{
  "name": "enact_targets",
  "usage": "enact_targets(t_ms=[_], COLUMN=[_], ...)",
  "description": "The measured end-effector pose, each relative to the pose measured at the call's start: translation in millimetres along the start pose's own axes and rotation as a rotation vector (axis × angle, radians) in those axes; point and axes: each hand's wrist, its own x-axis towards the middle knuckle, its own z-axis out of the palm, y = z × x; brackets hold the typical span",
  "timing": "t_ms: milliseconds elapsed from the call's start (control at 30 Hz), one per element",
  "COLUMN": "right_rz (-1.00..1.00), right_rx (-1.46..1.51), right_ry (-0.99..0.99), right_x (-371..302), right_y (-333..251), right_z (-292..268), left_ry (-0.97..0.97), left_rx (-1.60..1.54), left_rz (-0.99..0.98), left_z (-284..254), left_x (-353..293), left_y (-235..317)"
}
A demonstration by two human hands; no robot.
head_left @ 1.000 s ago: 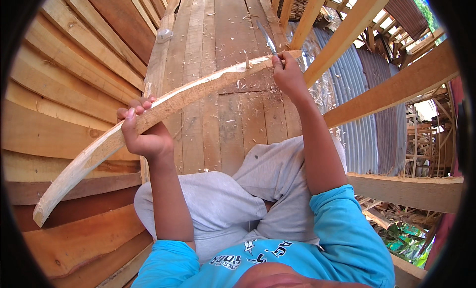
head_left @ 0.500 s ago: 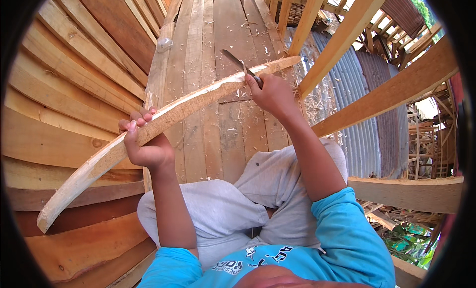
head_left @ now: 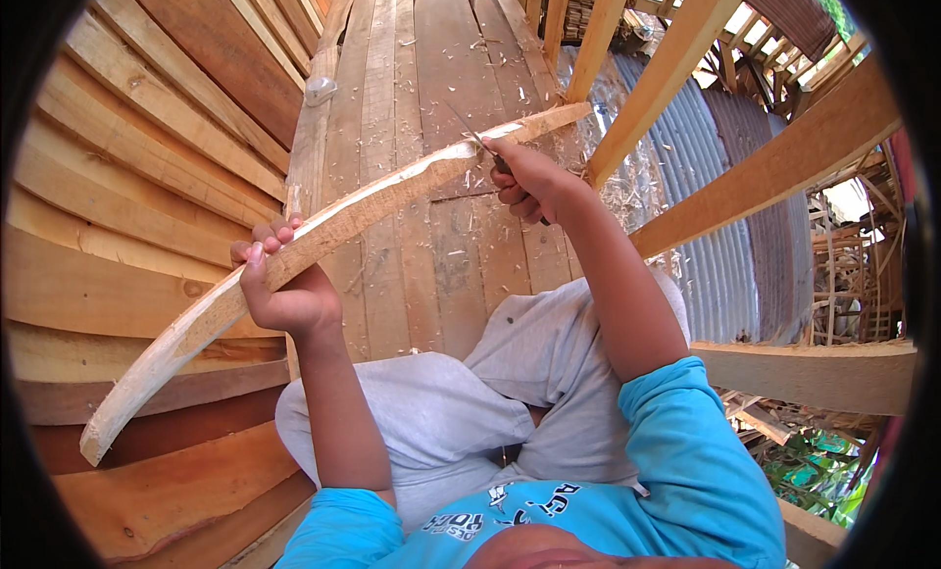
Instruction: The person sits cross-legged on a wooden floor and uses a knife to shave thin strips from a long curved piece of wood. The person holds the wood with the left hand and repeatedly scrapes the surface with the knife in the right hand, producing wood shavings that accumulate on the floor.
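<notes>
The left hand [head_left: 299,296] grips a long, curved wooden piece [head_left: 392,191], fingertips showing over its far edge. The right hand [head_left: 536,180] is closed on a knife [head_left: 478,138], its blade crossing the wood near the right end. The piece slants above the plank floor [head_left: 453,285]. Fingers hide most of the handle; the blade appears thin, and whether it touches the wood is unclear.

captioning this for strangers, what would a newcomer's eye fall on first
First, the long pale wooden piece slanting from lower left to upper right, gripped by the left hand. Then the knife in the right hand, by the piece's upper right part. The bright blue shirt also stands out along the lower edge.
</notes>
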Motion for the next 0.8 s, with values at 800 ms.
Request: enact_targets(t_ms=[800], right_rz=[-0.446], right_rx=[0.001], right_ry=[0.82], right_x=[-41], right_y=[0], right_z=[-113], left_ry=[0.016], left_rx=[-0.008], left_rz=[-0.009], left_z=[1], left_x=[1], left_y=[0])
